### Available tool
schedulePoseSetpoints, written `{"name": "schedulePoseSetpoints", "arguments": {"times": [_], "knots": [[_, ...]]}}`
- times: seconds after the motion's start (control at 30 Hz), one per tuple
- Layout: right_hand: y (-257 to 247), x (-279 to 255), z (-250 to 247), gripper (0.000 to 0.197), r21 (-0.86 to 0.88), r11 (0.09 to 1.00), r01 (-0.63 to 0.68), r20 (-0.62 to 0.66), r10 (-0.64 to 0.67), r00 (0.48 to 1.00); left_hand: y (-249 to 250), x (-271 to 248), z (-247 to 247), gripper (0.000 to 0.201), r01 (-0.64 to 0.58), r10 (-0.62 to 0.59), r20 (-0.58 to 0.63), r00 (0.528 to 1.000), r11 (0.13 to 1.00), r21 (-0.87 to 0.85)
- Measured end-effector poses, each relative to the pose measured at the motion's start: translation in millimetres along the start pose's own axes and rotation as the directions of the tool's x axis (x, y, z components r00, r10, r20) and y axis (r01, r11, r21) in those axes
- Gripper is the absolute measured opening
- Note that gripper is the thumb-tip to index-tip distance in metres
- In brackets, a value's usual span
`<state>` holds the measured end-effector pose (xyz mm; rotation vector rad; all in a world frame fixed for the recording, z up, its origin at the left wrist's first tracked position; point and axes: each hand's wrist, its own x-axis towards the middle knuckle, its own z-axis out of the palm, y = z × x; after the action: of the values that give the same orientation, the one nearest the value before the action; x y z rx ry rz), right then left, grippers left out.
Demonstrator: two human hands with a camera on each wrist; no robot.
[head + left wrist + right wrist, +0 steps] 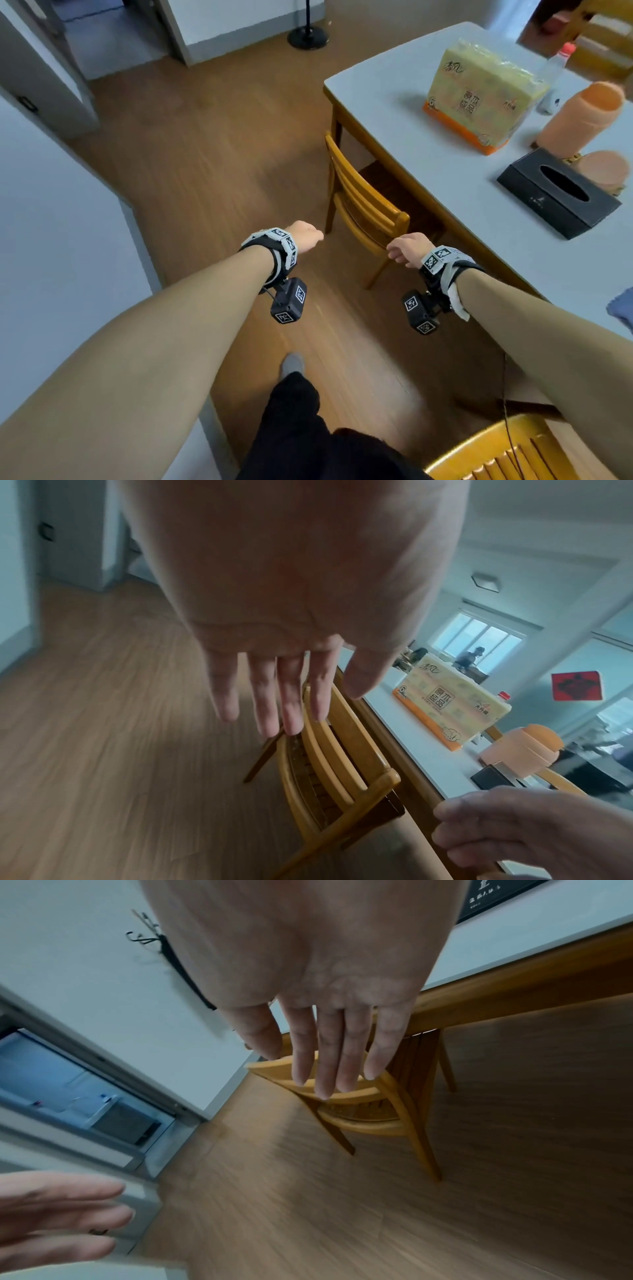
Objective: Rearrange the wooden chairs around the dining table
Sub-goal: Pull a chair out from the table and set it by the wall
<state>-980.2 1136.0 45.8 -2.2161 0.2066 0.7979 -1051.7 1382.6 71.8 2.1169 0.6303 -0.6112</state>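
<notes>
A yellow wooden chair (363, 202) with a slatted back stands pushed under the left side of the grey-topped dining table (428, 161). My left hand (305, 234) hovers left of the chair's near corner, fingers straight (267, 696), holding nothing. My right hand (406, 248) hangs just short of the chair's near back post, fingers relaxed (329, 1053) and empty. The same chair (335, 758) (363, 1096) lies beyond the fingers in both wrist views. A second yellow chair (500, 452) sits at the bottom right, beside my leg.
On the table stand a yellow tissue pack (479, 102), a black tissue box (558, 192), an orange flask (582, 116) and a clear bottle (558, 65). A white wall (51, 246) runs along the left. A black lamp base (308, 36) stands on the wooden floor beyond.
</notes>
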Motion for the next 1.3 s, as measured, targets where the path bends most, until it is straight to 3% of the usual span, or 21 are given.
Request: {"name": "schedulePoseSetpoints", "arguments": {"times": [0.17, 0.3, 0.4, 0.5, 0.6, 0.7, 0.87, 0.93, 1.07, 1.1, 1.13, 1.3], "knots": [[-54, 56, -12, 0.019, 0.102, 0.993, -0.061, -0.092, 0.071, 0.993, 46, 90, -58, 0.027, -0.055, 0.052, 0.041, 0.998, 0.996, 0.076], [-76, 96, -24, 0.028, 0.031, 0.996, -0.087, -0.146, 0.091, 0.985, 94, 151, -76, 0.016, -0.125, 0.107, 0.124, 0.987, 0.981, 0.151], [-86, 139, -30, 0.031, 0.023, 0.993, -0.119, -0.176, 0.121, 0.977, 131, 208, -78, 0.028, -0.200, 0.156, 0.206, 0.966, 0.957, 0.211], [-93, 189, -29, 0.031, 0.040, 0.989, -0.145, -0.159, 0.150, 0.976, 163, 263, -74, 0.031, -0.273, 0.199, 0.265, 0.943, 0.920, 0.281], [-95, 232, -19, 0.034, 0.002, 0.982, -0.187, -0.072, 0.187, 0.980, 177, 311, -65, 0.035, -0.265, 0.147, 0.320, 0.936, 0.894, 0.362], [-90, 257, -6, 0.037, -0.018, 0.971, -0.240, 0.022, 0.240, 0.970, 183, 348, -55, 0.035, -0.316, 0.114, 0.388, 0.914, 0.801, 0.509], [-82, 279, -4, 0.044, -0.026, 0.940, -0.341, 0.100, 0.342, 0.934, 185, 382, -37, 0.039, -0.445, -0.069, 0.550, 0.833, 0.506, 0.738], [-85, 279, -6, 0.044, -0.049, 0.944, -0.326, 0.126, 0.330, 0.936, 181, 388, -35, 0.037, -0.455, -0.086, 0.570, 0.817, 0.511, 0.729], [-90, 282, -7, 0.046, -0.104, 0.911, -0.398, 0.140, 0.410, 0.901, 180, 401, -37, 0.035, -0.415, -0.115, 0.547, 0.829, 0.530, 0.740], [-88, 295, 18, 0.044, 0.007, 0.839, -0.544, 0.137, 0.538, 0.832, 195, 447, -21, 0.036, -0.542, -0.199, 0.644, 0.739, 0.393, 0.743], [-93, 293, 17, 0.044, -0.057, 0.850, -0.524, 0.144, 0.526, 0.838, 191, 448, -24, 0.037, -0.496, -0.213, 0.607, 0.766, 0.405, 0.768], [-99, 296, 0, 0.045, -0.128, 0.864, -0.487, 0.136, 0.501, 0.855, 184, 457, -26, 0.040, -0.626, -0.194, 0.687, 0.700, 0.295, 0.722]]}}
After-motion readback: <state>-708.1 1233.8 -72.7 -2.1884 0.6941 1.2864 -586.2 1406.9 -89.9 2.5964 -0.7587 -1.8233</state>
